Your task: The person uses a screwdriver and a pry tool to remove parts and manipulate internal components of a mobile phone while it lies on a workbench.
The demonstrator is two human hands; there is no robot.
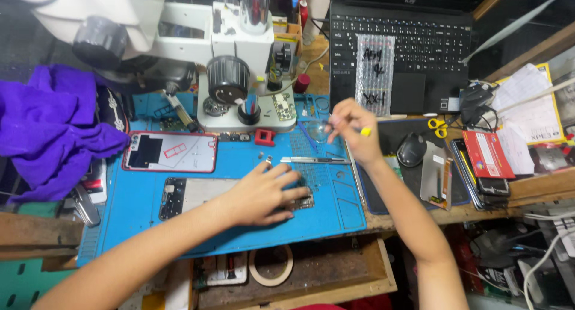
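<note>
Two bare hands work over a blue repair mat (335,217) on the desk. The left hand (263,193) lies flat, fingers spread, pressing on the right end of an opened phone body (191,196) that rests near the middle of the mat; it holds nothing pinched, only bears down, with a small circuit part (303,202) just under its fingertips. The right hand (354,130) is raised near the mat's far right corner, its fingers closed around a thin tool with a yellow tip (365,131); what kind of tool it is cannot be told.

Just beyond the left hand lies a pair of metal tweezers (314,160), and a small red block (264,137) sits near the mat's far edge. A phone back cover with a red rim (171,152) lies beyond the opened phone body. A microscope (233,64) stands at the far edge of the mat. A purple cloth (48,130) is heaped at the desk's left edge. A laptop (401,46) sits at the far right, with a dark mouse (411,149) and yellow-handled scissors (438,126) near it.
</note>
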